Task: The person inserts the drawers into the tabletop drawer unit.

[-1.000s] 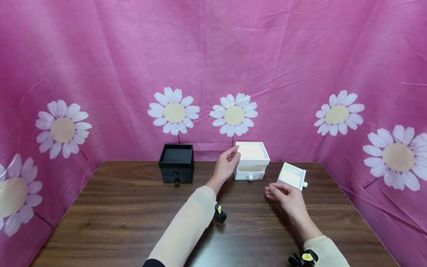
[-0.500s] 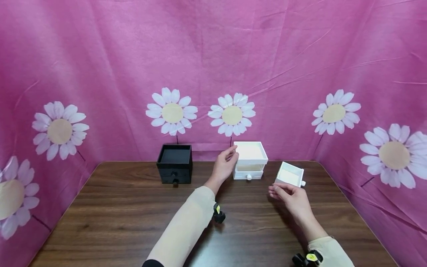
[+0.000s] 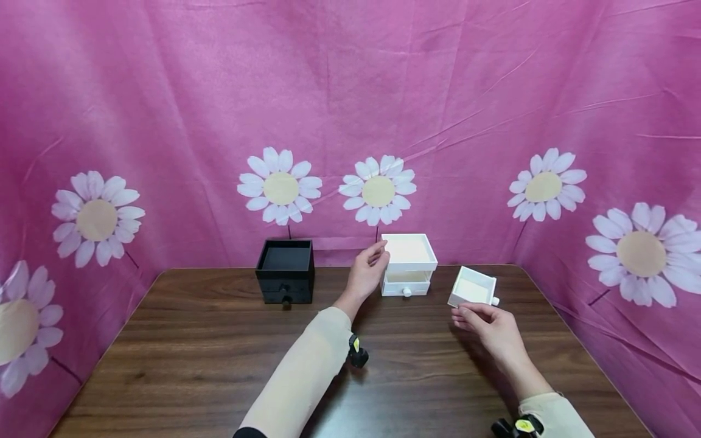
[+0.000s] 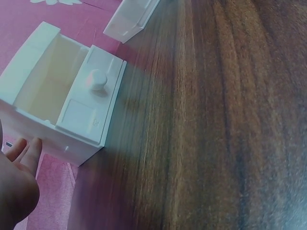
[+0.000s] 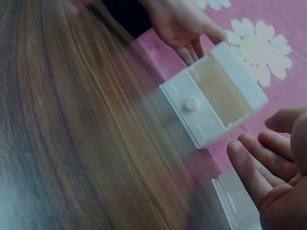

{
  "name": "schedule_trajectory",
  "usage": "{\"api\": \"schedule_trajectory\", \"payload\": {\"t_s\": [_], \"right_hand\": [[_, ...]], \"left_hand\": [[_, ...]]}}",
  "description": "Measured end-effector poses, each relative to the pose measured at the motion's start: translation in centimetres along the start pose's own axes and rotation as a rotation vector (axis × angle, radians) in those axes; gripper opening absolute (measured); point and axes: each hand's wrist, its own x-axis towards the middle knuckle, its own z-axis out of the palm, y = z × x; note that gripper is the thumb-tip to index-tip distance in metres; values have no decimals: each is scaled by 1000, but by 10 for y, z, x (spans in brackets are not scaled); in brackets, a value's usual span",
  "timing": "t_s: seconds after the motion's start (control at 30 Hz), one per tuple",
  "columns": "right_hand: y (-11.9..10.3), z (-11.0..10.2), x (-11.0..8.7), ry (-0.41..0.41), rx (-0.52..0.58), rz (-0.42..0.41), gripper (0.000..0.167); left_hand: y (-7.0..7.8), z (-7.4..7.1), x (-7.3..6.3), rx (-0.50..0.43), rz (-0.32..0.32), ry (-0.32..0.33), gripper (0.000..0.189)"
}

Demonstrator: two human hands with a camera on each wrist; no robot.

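Observation:
A small white drawer cabinet (image 3: 405,258) stands at the back of the table, its upper slot without a drawer and its lower drawer (image 4: 91,96) pushed in. My left hand (image 3: 368,272) rests on the cabinet's left side with fairly straight fingers, seen close up in the left wrist view. To the right of the cabinet lies a loose white drawer (image 3: 473,283), its round knob (image 3: 495,301) facing right. Just in front of that drawer is my right hand (image 3: 493,331), fingers loosely bent and holding nothing. Its fingers overlap the drawer's near edge; contact cannot be told.
A black drawer cabinet (image 3: 285,271) with round knobs stands at the back left. The brown wooden table (image 3: 219,347) ends at a pink curtain (image 3: 350,91) printed with white flowers, which hangs close behind and at both sides.
My right hand has shifted right along the front of the loose drawer. The left hand stays at the white cabinet. The whole view has shifted slightly.

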Motion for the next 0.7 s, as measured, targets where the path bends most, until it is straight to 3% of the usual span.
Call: {"api": "schedule_trajectory", "payload": {"t_s": [0.13, 0.37, 0.7], "right_hand": [[0, -8, 0, 20, 9, -1, 26], [1, -21, 2, 28, 24, -26, 13], [4, -35, 3, 59, 52, -36, 20]], "left_hand": [[0, -1, -1, 1, -1, 1, 41], [2, -1, 0, -12, 11, -6, 41], [1, -1, 0, -15, 19, -5, 41]]}}
